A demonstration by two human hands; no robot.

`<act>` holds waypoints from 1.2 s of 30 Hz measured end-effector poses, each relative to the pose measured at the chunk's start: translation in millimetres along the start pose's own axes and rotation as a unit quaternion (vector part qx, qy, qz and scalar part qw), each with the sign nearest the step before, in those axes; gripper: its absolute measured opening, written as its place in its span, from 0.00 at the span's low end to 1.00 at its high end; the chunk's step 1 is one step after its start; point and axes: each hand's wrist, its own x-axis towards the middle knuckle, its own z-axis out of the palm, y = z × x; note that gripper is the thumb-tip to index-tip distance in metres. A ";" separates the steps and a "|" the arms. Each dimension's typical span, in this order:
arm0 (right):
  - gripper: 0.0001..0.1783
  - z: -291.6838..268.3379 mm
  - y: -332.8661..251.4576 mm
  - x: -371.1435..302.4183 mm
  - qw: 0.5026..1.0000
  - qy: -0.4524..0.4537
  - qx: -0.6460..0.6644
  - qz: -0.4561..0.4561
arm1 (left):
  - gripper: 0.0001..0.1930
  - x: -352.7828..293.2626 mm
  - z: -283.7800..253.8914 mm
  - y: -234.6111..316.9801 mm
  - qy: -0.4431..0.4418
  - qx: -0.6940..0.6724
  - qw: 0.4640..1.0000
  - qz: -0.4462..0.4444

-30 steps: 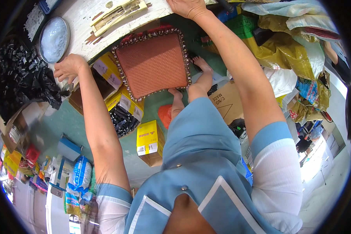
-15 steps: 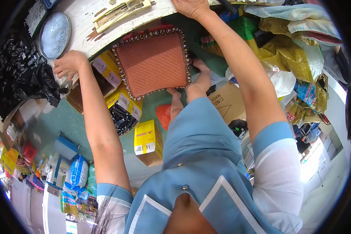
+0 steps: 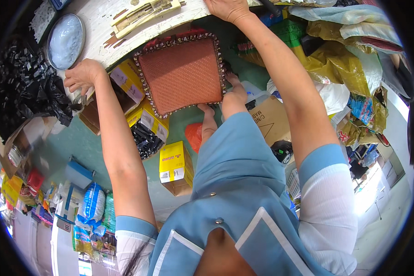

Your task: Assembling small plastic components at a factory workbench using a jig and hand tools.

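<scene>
My left hand [image 3: 83, 76] is at the table's left front edge, just below a round metal dish [image 3: 66, 41] holding a pale, clear-looking mass. Its fingers are curled together, and whatever they may hold is hidden. A heap of small black parts [image 3: 20, 69] and a crumpled black plastic bag [image 3: 48, 97] lie beside it. My right hand [image 3: 228, 9] rests at the front edge of the white worn table [image 3: 94, 27], its fingers cut off by the picture's top. Between my hands, a cream-coloured slotted fixture [image 3: 145, 17] lies on the table with brown strips beside it.
A stool with a red-brown woven cushion [image 3: 181, 73] stands before the table. Yellow cartons [image 3: 175, 161] sit on the green floor, one filled with black parts [image 3: 147, 140]. Sacks and golden plastic bags [image 3: 340, 64] pile up on the right. A brown cardboard box [image 3: 271, 119] stands near my legs.
The whole view has shifted very slightly to the right. My hands stay at the same places on the table, and my legs have moved a little.
</scene>
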 end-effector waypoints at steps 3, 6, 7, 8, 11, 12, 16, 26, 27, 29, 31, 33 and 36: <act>0.07 -3.0 -0.9 1.2 1.000 -0.003 -0.006 0.000 | 0.13 -0.5 -1.1 -0.1 0.008 0.003 1.000 0.005; 0.07 -8.7 -3.4 1.7 1.000 -0.017 0.013 0.013 | 0.13 -1.6 -1.8 -0.2 -0.001 -0.001 1.000 0.003; 0.07 -10.1 -3.0 2.3 0.999 -0.029 0.026 0.019 | 0.13 -1.3 -1.5 -0.8 0.001 0.000 1.000 0.005; 0.07 -8.6 -2.0 2.2 0.999 -0.028 0.025 0.021 | 0.13 -0.8 -1.0 -1.1 0.002 0.001 1.000 0.006; 0.07 -4.2 -1.6 1.0 1.000 0.013 0.003 0.001 | 0.13 0.6 0.1 -2.3 0.003 0.009 1.000 0.003; 0.07 -4.0 -1.2 0.6 1.000 0.006 0.002 0.001 | 0.13 1.3 0.6 -2.4 0.004 0.009 1.000 0.004; 0.07 -3.8 0.5 0.5 1.000 0.011 0.003 0.000 | 0.13 -0.6 -1.6 0.8 0.001 0.011 1.000 0.002; 0.08 -3.6 1.0 1.4 1.000 0.004 0.008 -0.004 | 0.14 0.5 0.2 1.3 0.007 0.026 1.000 -0.006; 0.08 -3.8 1.3 1.4 1.000 0.001 0.007 -0.003 | 0.14 0.2 0.2 1.6 0.007 0.026 1.000 -0.008; 0.08 -5.3 1.0 1.5 1.000 -0.002 0.006 -0.002 | 0.14 -1.0 -0.6 2.7 0.000 0.026 1.000 -0.004; 0.07 -7.0 0.0 2.1 1.000 -0.011 0.005 0.002 | 0.14 0.8 -0.3 0.8 0.002 0.026 1.000 -0.005; 0.07 -5.5 -1.2 2.1 1.000 -0.008 0.004 0.000 | 0.14 1.8 -0.6 -2.2 0.005 0.028 1.000 -0.007; 0.07 -5.7 -0.3 1.1 1.000 0.002 -0.003 -0.003 | 0.14 -1.4 -1.2 1.9 0.003 0.029 1.000 -0.001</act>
